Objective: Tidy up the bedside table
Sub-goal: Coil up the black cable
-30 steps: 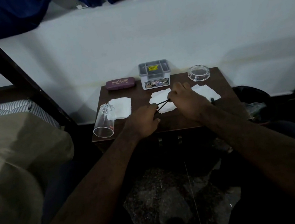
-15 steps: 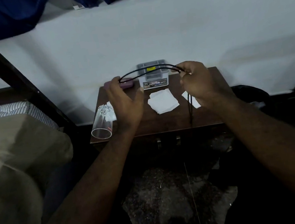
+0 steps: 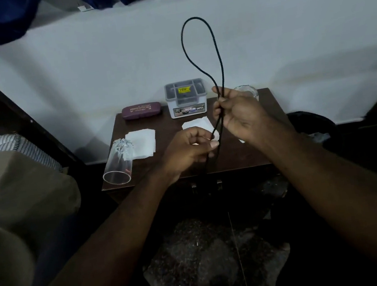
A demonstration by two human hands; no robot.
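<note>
You held a thin black cord (image 3: 193, 18) up in front of the white wall, above the dark brown wooden bedside table (image 3: 244, 157). Your right hand (image 3: 240, 112) pinched both strands together between thumb and curled fingers, so that a tall, narrow loop stood up above it. Your left hand (image 3: 188, 150), lower and nearer to you, gripped the strands between thumb and forefinger; below it the cord hung down past the table's front edge.

On the table, a clear glass tumbler (image 3: 118, 165) lay on its side at the left front corner, its base touching a white paper tissue (image 3: 142, 143). A second white tissue (image 3: 196, 124) lay partly behind your left hand. Along the back edge stood a purple oblong glasses case (image 3: 141, 110), a grey plastic box with compartments (image 3: 186, 98) and, half hidden by your right hand, a clear glass dish (image 3: 249, 91).
</note>
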